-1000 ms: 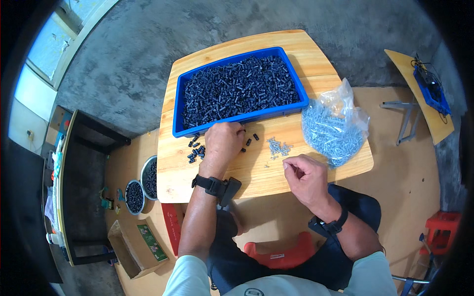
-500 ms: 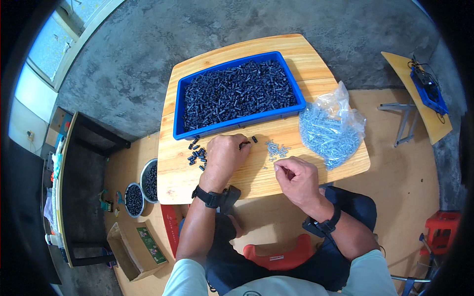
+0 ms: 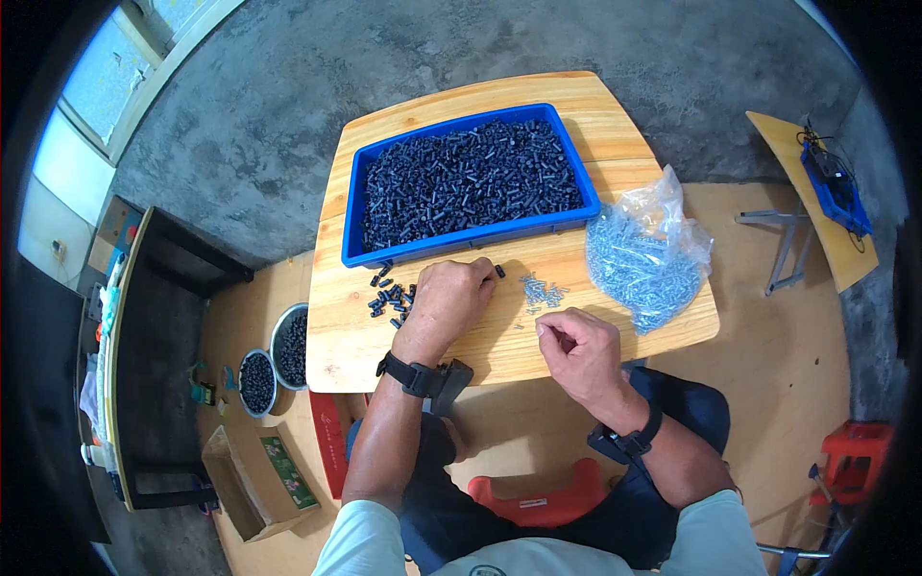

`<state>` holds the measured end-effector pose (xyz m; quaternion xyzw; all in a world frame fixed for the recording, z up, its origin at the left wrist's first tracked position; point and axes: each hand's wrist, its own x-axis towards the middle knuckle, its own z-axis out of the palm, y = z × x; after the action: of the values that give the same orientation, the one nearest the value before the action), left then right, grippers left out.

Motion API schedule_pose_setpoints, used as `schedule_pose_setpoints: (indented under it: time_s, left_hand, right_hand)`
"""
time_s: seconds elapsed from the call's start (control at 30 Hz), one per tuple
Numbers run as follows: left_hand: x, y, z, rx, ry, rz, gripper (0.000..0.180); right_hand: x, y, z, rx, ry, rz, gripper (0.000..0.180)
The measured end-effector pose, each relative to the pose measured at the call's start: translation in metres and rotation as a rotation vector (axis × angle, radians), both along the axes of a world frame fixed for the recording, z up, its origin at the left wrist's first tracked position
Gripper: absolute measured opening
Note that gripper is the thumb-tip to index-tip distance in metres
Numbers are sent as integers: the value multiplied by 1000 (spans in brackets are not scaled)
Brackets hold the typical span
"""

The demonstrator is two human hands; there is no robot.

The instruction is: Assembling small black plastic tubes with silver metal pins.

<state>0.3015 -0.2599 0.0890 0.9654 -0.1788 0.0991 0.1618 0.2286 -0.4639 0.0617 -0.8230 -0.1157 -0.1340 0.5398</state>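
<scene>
The bulk of the black pieces (image 3: 471, 178) lies in the blue tray (image 3: 472, 234) at the back of the desk (image 3: 351, 355), filling it broadly. Only a small cluster of loose black pieces (image 3: 388, 302) sits in front of it, just left of the left hand (image 3: 447, 300), with one single piece (image 3: 499, 271) just beyond that hand's fingers. The silver screws stand much the same way — most are in the clear bag (image 3: 663, 206) at the right, and a little pile of loose screws (image 3: 544, 291) lies between the two hands. By that measure, far more seems left than laid out, though whether any piece already carries a screw is too small to tell.

The left fingers curl downward over the desk; their tips are hidden, so I cannot tell whether they grasp anything. The right hand (image 3: 582, 348) is curled near the desk's front edge, thumb close to the forefinger — whether something is pinched there, I cannot tell. Two metal bowls (image 3: 279, 346) on the floor also hold dark pieces.
</scene>
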Motion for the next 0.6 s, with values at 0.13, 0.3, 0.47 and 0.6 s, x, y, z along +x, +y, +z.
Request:
schedule_pose_setpoints:
  time_s: [0.13, 0.3, 0.47, 0.6]
  left_hand:
    - [-1, 3, -1, -44, 17, -43, 14]
    - [-13, 8, 9, -119, 35, -152, 17]
    - [-24, 28, 23, -184, 101, -33, 26]
    - [-25, 22, 12, -144, 6, -68, 25]
  right_hand:
    - [-1, 0, 1, 16, 9, 1, 5]
    - [-1, -1, 2, 20, 35, 1, 6]
    - [-1, -2, -1, 39, 20, 26, 7]
    - [-2, 1, 2, 25, 5, 33, 6]
